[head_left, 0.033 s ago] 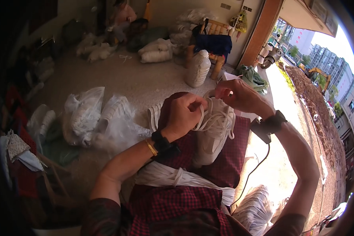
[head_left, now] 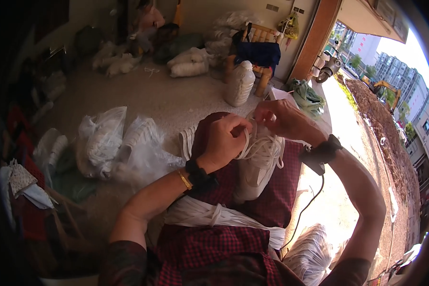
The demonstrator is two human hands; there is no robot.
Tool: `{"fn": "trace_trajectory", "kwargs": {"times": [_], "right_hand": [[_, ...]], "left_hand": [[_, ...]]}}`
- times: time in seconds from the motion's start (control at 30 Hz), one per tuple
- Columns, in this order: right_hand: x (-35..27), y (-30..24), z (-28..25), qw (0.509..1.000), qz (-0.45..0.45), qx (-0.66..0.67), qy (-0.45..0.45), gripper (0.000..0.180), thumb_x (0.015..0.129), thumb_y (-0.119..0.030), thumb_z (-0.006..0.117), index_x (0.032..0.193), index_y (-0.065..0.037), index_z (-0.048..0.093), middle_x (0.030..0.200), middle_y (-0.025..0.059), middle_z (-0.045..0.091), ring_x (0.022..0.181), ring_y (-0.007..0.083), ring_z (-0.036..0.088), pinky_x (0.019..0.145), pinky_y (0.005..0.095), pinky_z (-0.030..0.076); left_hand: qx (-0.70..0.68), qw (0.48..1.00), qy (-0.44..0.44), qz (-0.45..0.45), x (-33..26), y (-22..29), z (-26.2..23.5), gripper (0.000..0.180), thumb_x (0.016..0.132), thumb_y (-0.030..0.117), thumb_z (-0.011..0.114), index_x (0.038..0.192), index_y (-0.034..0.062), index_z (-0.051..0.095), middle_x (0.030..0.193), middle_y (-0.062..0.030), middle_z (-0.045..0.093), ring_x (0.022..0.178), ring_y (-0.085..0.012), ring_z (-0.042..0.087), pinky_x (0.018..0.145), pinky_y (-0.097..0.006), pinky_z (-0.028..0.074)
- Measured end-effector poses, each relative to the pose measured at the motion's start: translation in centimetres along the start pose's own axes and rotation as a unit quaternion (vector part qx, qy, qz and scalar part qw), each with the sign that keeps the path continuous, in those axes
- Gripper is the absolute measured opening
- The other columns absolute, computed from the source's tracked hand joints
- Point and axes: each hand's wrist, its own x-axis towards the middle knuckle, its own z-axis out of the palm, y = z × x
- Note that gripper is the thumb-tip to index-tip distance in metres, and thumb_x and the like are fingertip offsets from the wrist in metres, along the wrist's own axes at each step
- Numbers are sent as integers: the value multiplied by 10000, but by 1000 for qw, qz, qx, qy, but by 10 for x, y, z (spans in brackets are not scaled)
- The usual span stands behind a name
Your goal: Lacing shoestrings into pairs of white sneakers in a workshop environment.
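Partly hidden behind the left hand [head_left: 224, 140], the white cords [head_left: 262, 152] lie on the lap, above the red cloth [head_left: 276, 190]. Both hands' fingers are closed on cord strands; the right hand [head_left: 283, 121] pinches near the left. Nothing has changed since before.

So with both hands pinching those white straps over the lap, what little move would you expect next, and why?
Probably the right hand draws its strap end away from the left hand to pull it snug. Both hands pinch the white straps close together above the lap, loose loops hang below the left hand's grip, and a tied white bundle already lies on the checked cloth.
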Motion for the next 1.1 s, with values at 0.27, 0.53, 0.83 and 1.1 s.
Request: {"fn": "trace_trajectory", "kwargs": {"times": [0.27, 0.53, 0.83, 1.1], "right_hand": [[-11, 5, 31, 982, 69, 151, 85, 186, 725, -15, 665, 905, -13, 621, 775, 92, 701, 725, 172, 678, 683, 327, 535], [-6, -8, 37, 986, 84, 104, 100, 216, 721, 4, 697, 914, -21, 603, 774, 109, 694, 729, 232, 680, 658, 352, 531], [-35, -2, -16, 970, 36, -210, 115, 244, 716, 118, 654, 880, -25, 545, 826, 106, 633, 899, 305, 572, 736, 420, 469], [-98, 2, -41, 974, 191, -70, 100, 305, 841, 2, 697, 1135, -64, 656, 889, 98, 683, 838, 236, 646, 773, 372, 501]], "left_hand": [[-55, 980, -95, -168, 7, 4, -15, 122, 903, 60, 689, 984, -22, 729, 869, -76, 753, 803, -93, 705, 701, -233, 567], [-42, 986, -99, -130, 9, 2, -13, 98, 888, 63, 724, 865, -24, 687, 789, -43, 721, 712, -54, 654, 621, -240, 535], [-181, 959, -129, -174, 15, -1, -23, 147, 1046, 145, 474, 1040, 10, 533, 1154, -142, 690, 926, -160, 703, 795, -298, 593], [-155, 960, -201, -120, 15, -5, -42, 133, 996, 80, 453, 1037, 17, 562, 1197, -135, 670, 977, -154, 657, 922, -286, 528]]}}
